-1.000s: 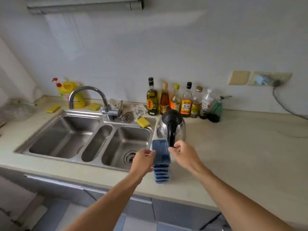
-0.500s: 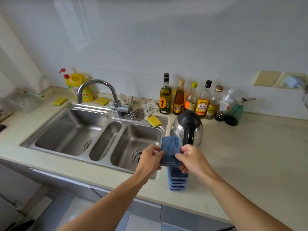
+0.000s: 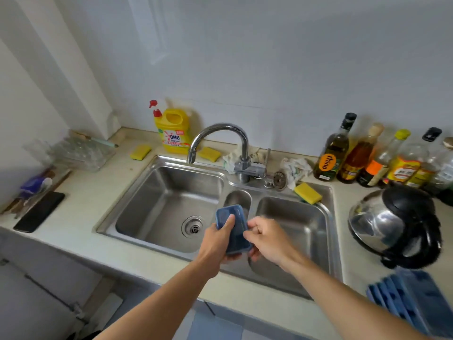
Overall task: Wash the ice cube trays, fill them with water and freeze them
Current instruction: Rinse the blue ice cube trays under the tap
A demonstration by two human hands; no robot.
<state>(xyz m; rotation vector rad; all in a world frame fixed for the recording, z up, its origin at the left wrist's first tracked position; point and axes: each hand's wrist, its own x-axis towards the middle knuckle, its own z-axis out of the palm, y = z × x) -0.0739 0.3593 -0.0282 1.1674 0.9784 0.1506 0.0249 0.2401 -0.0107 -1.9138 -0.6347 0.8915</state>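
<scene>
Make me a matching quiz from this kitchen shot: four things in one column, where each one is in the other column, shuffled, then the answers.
Things
1. kettle
2. soap jug
3. single blue tray
4. stack of blue trays

Places
A. held by the left hand and right hand over the sink
B. on the counter, lower right edge of the picture
C. behind the sink, left of the tap
D. right of the sink, in front of the bottles

Pairs: 1-D, 2-C, 3-A, 4-B

Beige stone countertop [image 3: 81, 207] w/ steel double sink [image 3: 335, 241] — yellow detergent jug [image 3: 174, 133] & yellow sponges [image 3: 140, 151] at back, black phone [image 3: 39, 212] left, steel kettle w/ black handle [image 3: 392, 222] right, stack of blue ice cube trays [image 3: 414, 300] front right.
</scene>
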